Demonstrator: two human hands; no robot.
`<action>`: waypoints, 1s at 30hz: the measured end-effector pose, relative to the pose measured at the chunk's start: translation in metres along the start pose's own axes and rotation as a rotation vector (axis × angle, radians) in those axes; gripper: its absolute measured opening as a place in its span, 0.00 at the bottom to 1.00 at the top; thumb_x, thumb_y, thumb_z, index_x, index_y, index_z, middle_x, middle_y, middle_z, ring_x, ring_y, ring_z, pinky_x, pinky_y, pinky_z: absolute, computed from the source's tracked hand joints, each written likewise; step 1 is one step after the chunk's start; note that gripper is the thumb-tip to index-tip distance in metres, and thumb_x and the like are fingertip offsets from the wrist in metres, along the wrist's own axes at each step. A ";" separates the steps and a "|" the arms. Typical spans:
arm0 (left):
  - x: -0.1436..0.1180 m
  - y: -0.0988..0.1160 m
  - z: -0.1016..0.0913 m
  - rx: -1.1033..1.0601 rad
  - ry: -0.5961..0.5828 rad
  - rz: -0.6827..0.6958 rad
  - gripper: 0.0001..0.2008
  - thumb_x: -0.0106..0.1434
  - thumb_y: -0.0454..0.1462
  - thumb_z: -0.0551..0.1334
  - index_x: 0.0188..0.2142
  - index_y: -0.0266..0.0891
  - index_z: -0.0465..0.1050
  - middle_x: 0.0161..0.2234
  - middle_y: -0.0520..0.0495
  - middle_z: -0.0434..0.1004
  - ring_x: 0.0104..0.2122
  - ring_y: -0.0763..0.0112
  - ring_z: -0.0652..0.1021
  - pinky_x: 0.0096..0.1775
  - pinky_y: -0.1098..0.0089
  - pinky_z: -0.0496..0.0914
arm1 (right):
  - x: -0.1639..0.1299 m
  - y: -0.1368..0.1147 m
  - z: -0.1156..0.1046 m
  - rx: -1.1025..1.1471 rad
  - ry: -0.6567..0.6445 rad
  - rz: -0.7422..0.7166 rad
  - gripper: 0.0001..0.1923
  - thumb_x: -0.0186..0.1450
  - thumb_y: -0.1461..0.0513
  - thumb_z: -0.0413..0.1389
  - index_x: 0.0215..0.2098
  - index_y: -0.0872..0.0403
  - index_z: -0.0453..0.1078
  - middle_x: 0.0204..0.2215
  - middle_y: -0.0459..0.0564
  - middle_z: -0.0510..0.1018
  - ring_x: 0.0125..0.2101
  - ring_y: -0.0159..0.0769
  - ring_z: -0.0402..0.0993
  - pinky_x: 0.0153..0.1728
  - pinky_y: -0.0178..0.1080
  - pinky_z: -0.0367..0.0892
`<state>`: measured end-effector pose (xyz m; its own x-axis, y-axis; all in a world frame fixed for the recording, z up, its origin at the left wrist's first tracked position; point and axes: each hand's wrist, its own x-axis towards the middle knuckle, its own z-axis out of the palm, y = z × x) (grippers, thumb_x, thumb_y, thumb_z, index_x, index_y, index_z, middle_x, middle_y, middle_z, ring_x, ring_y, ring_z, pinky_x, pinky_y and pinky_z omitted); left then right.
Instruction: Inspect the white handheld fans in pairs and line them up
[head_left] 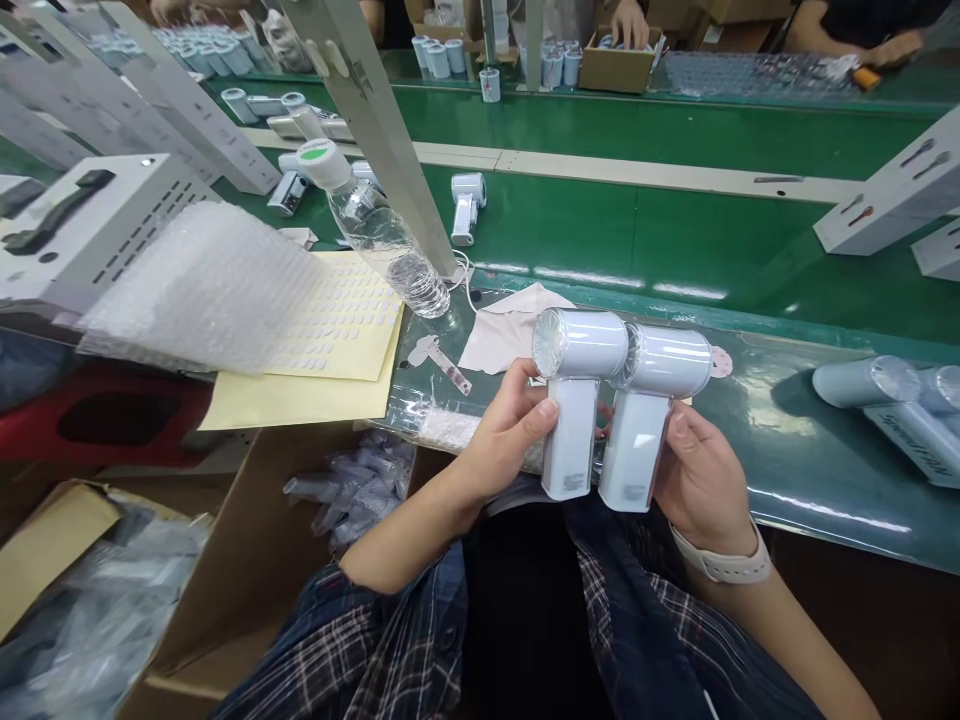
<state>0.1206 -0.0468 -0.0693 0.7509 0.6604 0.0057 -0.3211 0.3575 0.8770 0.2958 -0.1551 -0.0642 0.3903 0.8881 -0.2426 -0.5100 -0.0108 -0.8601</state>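
My left hand (504,425) grips a white handheld fan (574,400) by its handle, thumb on the front. My right hand (701,480), with a white watch band at the wrist, holds a second white fan (645,415) the same way. The two fans stand upright side by side, nearly touching, over my lap at the near edge of the bench. Their round heads point left.
A clear water bottle (379,235) leans by a yellow sticker sheet (341,325) and bubble wrap (206,285). A beige cloth (502,330) lies behind the fans. More fans (889,395) lie at right, one (466,205) on the green belt (675,230). Other people's hands work at the back.
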 end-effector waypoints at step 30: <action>0.013 0.015 0.006 -0.105 -0.134 -0.132 0.27 0.66 0.45 0.72 0.59 0.43 0.68 0.53 0.39 0.84 0.47 0.54 0.87 0.46 0.60 0.81 | 0.002 -0.021 0.007 0.205 -0.049 -0.158 0.16 0.64 0.50 0.66 0.48 0.46 0.79 0.36 0.48 0.84 0.35 0.41 0.81 0.37 0.43 0.82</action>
<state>0.1288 -0.0367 -0.0529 0.8581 0.5122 -0.0362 -0.2678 0.5066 0.8196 0.3021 -0.1501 -0.0440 0.4426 0.8925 -0.0863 -0.5919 0.2186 -0.7758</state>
